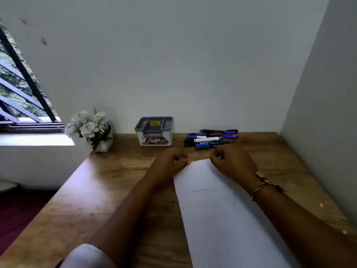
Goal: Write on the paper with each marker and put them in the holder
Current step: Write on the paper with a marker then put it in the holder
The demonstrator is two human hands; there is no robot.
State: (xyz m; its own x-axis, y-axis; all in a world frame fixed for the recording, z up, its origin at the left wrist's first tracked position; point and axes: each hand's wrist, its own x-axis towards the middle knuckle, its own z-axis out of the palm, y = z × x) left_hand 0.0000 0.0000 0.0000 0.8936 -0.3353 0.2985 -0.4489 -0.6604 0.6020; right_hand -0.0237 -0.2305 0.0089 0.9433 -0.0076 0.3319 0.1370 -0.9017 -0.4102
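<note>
A white sheet of paper (222, 209) lies lengthwise on the wooden desk (119, 182) in front of me. My left hand (170, 161) has curled fingers that pinch the paper's far left corner. At the far right edge, my right hand (233, 163) grips the sheet with curled fingers. Several markers (209, 139), blue, black, red and white, lie in a pile just beyond my right hand. A grey and white holder (154, 132) with compartments stands against the wall, left of the pile, with no marker visible in it.
A white pot of white flowers (90, 128) stands at the desk's far left corner beside a window (21, 97). Walls close the desk at the back and on the right. A wristband sits on my right wrist.
</note>
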